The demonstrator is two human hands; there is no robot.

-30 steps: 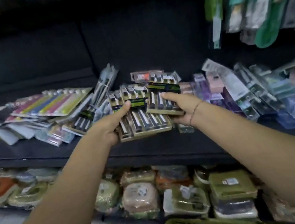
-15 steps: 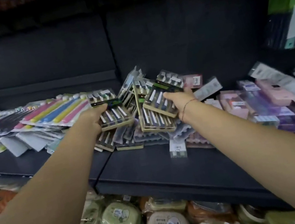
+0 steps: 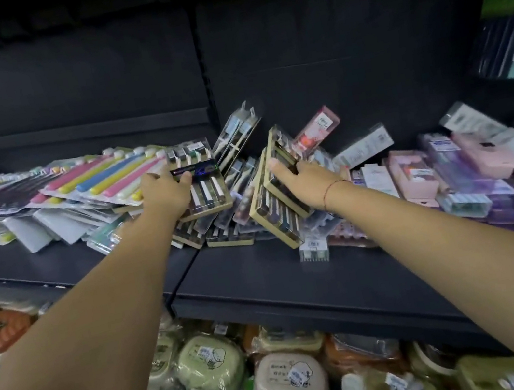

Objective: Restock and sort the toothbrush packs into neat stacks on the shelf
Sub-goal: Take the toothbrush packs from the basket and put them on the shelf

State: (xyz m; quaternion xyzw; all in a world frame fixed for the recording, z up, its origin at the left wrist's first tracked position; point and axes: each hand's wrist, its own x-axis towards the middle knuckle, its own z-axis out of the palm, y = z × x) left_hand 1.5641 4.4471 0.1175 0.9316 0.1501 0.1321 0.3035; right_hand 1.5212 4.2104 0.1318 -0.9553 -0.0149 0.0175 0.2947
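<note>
The left hand (image 3: 168,195) grips one tan-edged toothbrush pack (image 3: 209,186), thumb on top, over the pile (image 3: 221,233) on the shelf (image 3: 264,283). The right hand (image 3: 303,181) holds two tilted tan packs (image 3: 274,215) at 3 o'clock from it; its fingers seem curled behind them, but are mostly hidden. Colourful packs (image 3: 101,179) lie at 9 o'clock of the left hand.

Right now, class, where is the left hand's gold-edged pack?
Head view, left of centre: the gold-edged pack, gripped by the left hand, sits between the colourful packs and the tilted packs that the right hand grips.
</note>
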